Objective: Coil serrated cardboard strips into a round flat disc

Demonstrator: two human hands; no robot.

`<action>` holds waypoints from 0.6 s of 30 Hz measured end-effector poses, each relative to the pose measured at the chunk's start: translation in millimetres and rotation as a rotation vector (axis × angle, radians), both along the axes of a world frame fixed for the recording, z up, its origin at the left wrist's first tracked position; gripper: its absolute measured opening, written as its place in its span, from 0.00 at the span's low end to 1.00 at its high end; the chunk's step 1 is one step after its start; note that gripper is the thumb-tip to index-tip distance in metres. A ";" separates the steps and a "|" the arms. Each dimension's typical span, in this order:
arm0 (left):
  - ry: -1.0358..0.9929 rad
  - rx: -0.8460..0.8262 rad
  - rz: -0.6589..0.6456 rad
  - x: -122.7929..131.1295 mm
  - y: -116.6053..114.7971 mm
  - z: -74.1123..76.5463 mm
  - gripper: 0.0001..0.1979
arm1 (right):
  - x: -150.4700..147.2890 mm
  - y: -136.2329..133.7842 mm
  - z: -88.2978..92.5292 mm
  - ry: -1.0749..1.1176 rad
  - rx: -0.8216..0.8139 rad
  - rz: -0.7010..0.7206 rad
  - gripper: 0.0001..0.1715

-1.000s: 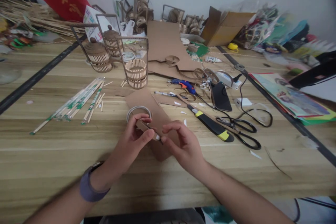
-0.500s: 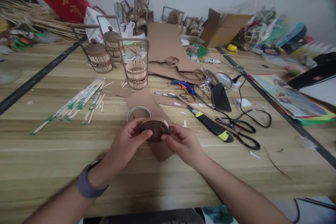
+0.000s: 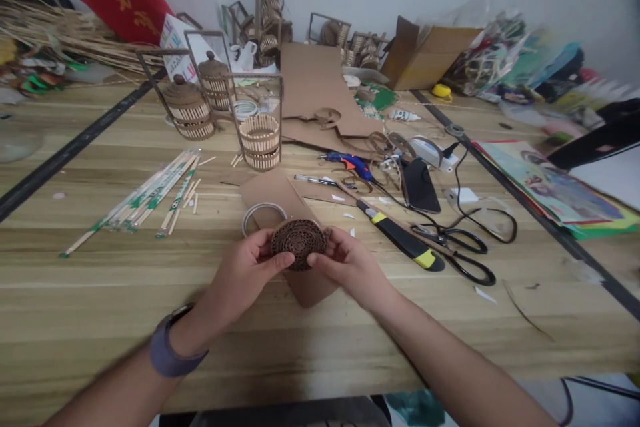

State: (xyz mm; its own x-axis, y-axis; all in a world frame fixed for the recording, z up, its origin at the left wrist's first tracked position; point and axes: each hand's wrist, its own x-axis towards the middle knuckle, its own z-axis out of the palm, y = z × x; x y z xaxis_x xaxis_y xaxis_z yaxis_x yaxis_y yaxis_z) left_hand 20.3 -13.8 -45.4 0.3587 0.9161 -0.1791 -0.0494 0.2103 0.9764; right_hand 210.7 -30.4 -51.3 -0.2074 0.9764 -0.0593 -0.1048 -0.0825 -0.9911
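Note:
Between my two hands is a round coil of brown corrugated cardboard [image 3: 299,243], its rolled face turned up toward me. My left hand [image 3: 250,263] grips its left edge, thumb on the face. On the right edge, my right hand [image 3: 350,267] pinches it with thumb and fingers. Beneath the coil lies a flat cardboard strip [image 3: 273,187] on the wooden table. A white-edged ring [image 3: 249,217] rests partly on that strip, just behind my left hand.
Right of my hands lie a yellow-black cutter [image 3: 405,240], black scissors [image 3: 470,270], a blue glue gun [image 3: 350,163] and a phone [image 3: 421,185]. Wrapped sticks [image 3: 150,197] lie at left. Small stick buckets [image 3: 260,140] stand behind, near a cardboard box [image 3: 430,57].
The coil has tilted so that more of its round face shows, and it has shifted slightly right. Both hands still hold it.

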 end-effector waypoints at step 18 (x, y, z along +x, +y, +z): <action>0.024 0.045 -0.009 -2.5 0.9 -9.0 0.17 | 3.9 0.3 0.9 -0.030 0.007 0.014 0.20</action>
State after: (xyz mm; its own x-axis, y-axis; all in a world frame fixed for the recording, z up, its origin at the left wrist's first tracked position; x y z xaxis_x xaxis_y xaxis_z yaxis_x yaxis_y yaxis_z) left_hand 17.8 -12.8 -54.4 0.3636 0.9200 -0.1466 -0.0245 0.1667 0.9857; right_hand 214.6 -30.2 -50.4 -0.2189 0.9740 -0.0588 -0.0734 -0.0765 -0.9944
